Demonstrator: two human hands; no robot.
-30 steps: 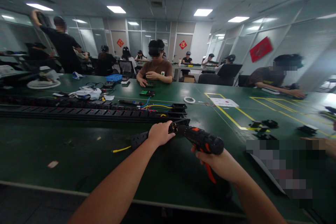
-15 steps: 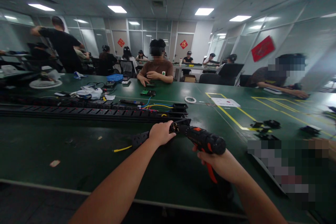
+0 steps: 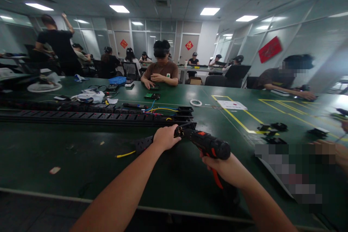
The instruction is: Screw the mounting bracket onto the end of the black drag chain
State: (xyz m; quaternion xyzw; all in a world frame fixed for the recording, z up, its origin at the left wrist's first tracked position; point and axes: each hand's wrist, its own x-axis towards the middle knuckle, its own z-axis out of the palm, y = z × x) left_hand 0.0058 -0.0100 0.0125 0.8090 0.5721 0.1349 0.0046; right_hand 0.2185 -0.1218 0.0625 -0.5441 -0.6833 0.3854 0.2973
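My left hand [image 3: 165, 139] is closed around a black power strip [image 3: 144, 144] near the middle of the green table. A yellow wire [image 3: 125, 154] sticks out past the strip's left side. My right hand [image 3: 219, 166] grips a black and orange cordless drill [image 3: 208, 143], whose front end points left at the end of the strip beside my left fingers. Whether its bit touches the strip is too small to tell. Behind my left hand lie long black power strips [image 3: 89, 116] with dark sockets, their right ends close to the held piece.
A white tape ring [image 3: 195, 102] and a paper sheet [image 3: 232, 105] lie beyond. Black plastic parts [image 3: 274, 130] are on the right, near another person's hand [image 3: 326, 150]. A co-worker [image 3: 160, 69] sits opposite. A blue basket [image 3: 117, 80] stands at the far left.
Both hands keep their hold, with the drill still at the strip's end. The view has shifted slightly. At the far left, a standing person has raised an arm.
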